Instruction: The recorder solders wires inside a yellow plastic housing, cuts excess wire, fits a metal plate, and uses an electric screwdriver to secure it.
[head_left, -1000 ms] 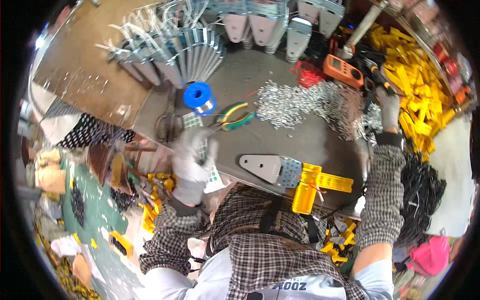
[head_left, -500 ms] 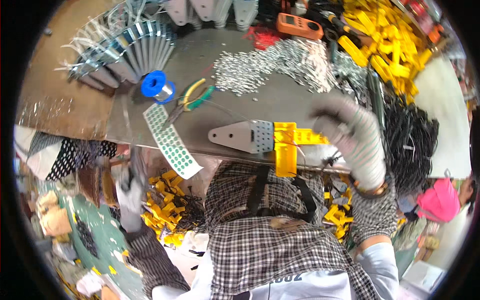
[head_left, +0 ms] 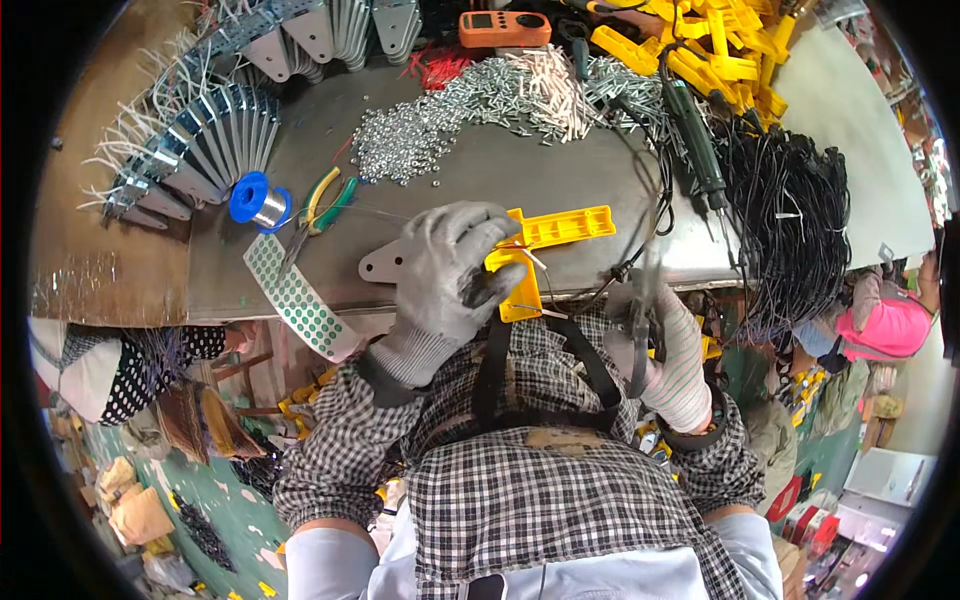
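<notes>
A flat grey plate (head_left: 380, 264) with holes lies at the table's front edge, joined to a yellow plastic housing (head_left: 568, 227) with thin wires showing. My left hand (head_left: 445, 265), in a grey glove, covers most of the plate. Its curled fingers and thumb grip the near part of the housing. Beyond the table edge, to the right of the housing, is my right hand (head_left: 665, 365), in a pale striped glove. Its fingers close around a dark, long thing smeared by motion, whose kind I cannot make out.
Pliers (head_left: 325, 210), a blue solder spool (head_left: 258, 203) and a sticker sheet (head_left: 300, 300) lie left. Metal fasteners (head_left: 410, 135) and an orange meter (head_left: 505, 28) sit behind. A dark power tool (head_left: 695, 145), black cords (head_left: 790, 220) and yellow parts (head_left: 735, 60) are right.
My left hand has come from beside the table onto the plate and housing. My right hand has dropped from above the table to below its edge. The whole view has shifted rightward.
</notes>
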`<control>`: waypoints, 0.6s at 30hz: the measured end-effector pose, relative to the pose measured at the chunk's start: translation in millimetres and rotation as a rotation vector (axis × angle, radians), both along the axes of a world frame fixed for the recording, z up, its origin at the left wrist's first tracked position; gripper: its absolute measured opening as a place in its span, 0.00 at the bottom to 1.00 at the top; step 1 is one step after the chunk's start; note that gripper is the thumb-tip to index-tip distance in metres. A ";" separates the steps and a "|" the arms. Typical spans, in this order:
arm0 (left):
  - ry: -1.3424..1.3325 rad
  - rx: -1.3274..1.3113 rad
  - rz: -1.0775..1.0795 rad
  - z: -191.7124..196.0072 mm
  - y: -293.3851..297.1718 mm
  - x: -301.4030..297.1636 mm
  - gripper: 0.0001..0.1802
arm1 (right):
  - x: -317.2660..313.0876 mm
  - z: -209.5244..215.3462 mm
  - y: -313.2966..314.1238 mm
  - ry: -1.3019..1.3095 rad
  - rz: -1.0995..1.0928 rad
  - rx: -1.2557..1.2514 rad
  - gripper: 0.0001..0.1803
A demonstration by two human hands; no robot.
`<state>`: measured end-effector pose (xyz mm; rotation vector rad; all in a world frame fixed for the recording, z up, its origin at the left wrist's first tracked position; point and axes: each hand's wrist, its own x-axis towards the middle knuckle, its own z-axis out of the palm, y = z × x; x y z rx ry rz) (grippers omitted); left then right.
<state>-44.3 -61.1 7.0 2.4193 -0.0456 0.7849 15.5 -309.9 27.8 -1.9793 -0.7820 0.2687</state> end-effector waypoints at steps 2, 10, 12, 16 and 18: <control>-0.012 -0.041 -0.078 -18.2 1.0 8.7 0.13 | 7.5 3.3 0.7 -0.224 0.009 -0.132 0.28; -0.038 -0.811 -0.108 -54.7 -0.2 11.2 0.12 | 36.2 8.5 48.9 -0.453 0.122 -0.512 0.27; 0.030 -1.423 -0.096 -58.0 1.2 7.9 0.13 | 39.1 8.7 57.3 -0.417 0.181 -0.525 0.24; 0.042 -1.140 -0.160 -56.3 -2.4 5.3 0.18 | 42.2 8.1 68.5 -0.375 0.227 -0.513 0.24; 0.084 -1.439 0.080 -41.3 -11.0 7.7 0.16 | 43.0 7.9 70.4 -0.339 0.231 -0.516 0.22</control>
